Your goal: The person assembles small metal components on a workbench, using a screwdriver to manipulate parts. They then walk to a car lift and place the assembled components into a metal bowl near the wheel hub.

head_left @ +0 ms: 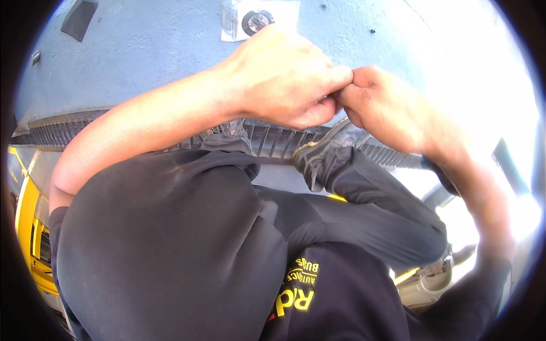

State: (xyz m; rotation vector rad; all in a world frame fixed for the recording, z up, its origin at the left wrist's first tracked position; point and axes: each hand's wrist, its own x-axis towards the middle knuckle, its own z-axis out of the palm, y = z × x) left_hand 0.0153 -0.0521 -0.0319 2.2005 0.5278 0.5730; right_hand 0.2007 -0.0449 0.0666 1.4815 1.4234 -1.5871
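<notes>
My left hand (287,79) and my right hand (384,105) meet in front of me, thumbs and fingertips pressed together. Both are closed, with the fingers curled in. Whatever lies between the fingertips is hidden or too small to make out. Just beyond my left hand, a clear plastic bag (289,12) lies on the blue-grey surface. A black ring-shaped part (247,23) shows on or inside the bag, partly covered by my left hand.
A dark flat piece (79,20) lies at the far left of the blue-grey surface (165,45). A black ribbed strip (278,142) runs along its near side, by my shoes (330,150). Yellow framework (25,219) stands at the left; glare washes out the right.
</notes>
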